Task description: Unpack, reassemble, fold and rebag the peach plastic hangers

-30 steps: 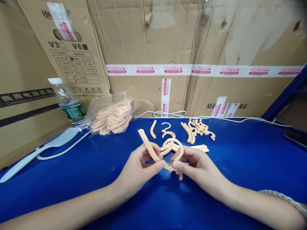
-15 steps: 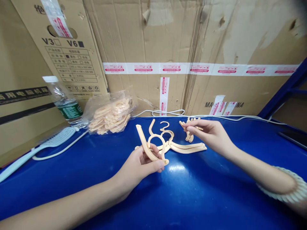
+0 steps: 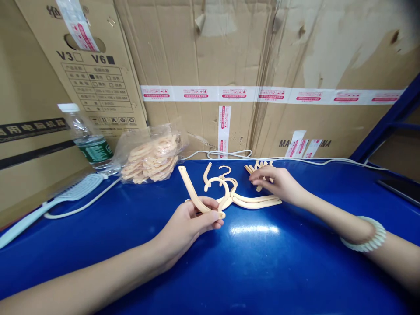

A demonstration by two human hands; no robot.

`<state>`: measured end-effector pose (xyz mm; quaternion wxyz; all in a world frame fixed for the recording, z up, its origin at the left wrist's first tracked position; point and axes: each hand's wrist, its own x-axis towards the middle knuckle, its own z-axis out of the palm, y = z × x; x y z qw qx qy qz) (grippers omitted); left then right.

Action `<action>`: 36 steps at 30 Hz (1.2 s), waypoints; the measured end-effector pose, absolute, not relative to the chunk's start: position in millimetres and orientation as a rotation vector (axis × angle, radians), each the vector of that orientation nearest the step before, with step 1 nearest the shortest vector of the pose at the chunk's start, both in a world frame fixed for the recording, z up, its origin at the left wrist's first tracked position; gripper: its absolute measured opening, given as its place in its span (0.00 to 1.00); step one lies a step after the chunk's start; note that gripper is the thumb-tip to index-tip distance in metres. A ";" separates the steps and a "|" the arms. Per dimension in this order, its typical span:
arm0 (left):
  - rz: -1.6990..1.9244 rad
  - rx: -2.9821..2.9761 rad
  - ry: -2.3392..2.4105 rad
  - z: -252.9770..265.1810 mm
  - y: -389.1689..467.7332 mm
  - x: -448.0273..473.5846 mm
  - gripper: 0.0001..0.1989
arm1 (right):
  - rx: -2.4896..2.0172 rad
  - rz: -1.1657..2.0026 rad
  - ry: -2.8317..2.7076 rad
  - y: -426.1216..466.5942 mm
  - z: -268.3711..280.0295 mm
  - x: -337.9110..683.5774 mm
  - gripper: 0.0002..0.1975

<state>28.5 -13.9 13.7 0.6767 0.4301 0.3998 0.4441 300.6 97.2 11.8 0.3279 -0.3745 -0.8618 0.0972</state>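
My left hand [image 3: 193, 223] is closed on a beige plastic hanger arm [image 3: 192, 190] and a curved hanger hook [image 3: 226, 188], which meet at its fingertips. Just behind it lies a folding hanger [image 3: 257, 201] with its two long arms pointing right, partly hidden by the held parts. A loose short arm piece [image 3: 206, 173] and a small hook [image 3: 225, 169] rest farther back. My right hand [image 3: 277, 181] is at a small pile of beige hanger pieces [image 3: 259, 165], fingers pinched together. Whatever sits between those fingertips is hard to make out.
A clear bag of beige hanger parts [image 3: 154, 157] lies at the back left, beside a water bottle [image 3: 93, 144] and a light blue hairbrush [image 3: 78, 188]. White cable [image 3: 288, 159] runs along the cardboard [image 3: 197, 122]. A dark flat object [image 3: 398, 194] is at the right.
My right hand has moved slightly left and down toward the pile. In my left hand the hook has turned, its open end now pointing left, and the hand has shifted slightly left.
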 end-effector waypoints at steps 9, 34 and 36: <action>1.004 0.993 0.846 14.5 -12.9 28.5 0.14 | -0.817 0.956 -1.403 62.4 26.7 273.4 0.12; 0.969 1.201 0.873 12.7 -12.1 27.3 0.13 | -0.761 1.575 -1.369 1.2 14.3 229.8 0.15; 0.970 1.200 0.871 12.6 -12.0 27.2 0.14 | -0.740 1.581 -1.418 -1.0 13.5 228.3 0.13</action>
